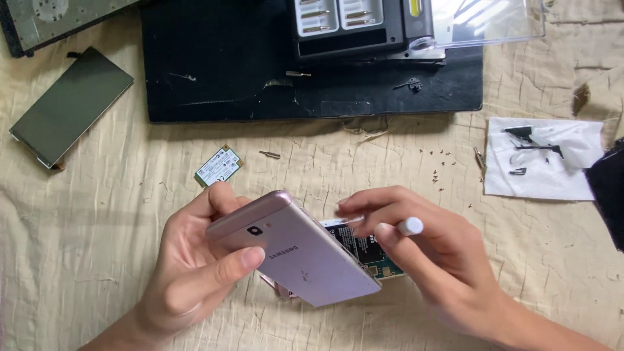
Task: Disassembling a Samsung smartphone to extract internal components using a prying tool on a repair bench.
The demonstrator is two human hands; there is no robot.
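At lower centre of the frame, the left hand (195, 260) pinches a pink phone back cover (296, 250), its long axis running upper left to lower right, tilted above the exposed phone body (367, 250), where the right hand (442, 253) grips a white-capped tool (409, 226); beyond lies a black mat (227, 71).

Smooth pink satin-metal phone cover (305, 260); wrinkled matt beige cloth (117, 214) over the bench; scuffed matt black mat (227, 71); glossy glass panel (71, 104); clear plastic lid (487, 19).

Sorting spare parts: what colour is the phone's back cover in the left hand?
Pinkish rose gold, a plain metallic finish on the back cover; the head view shows it, gripped by the left hand.
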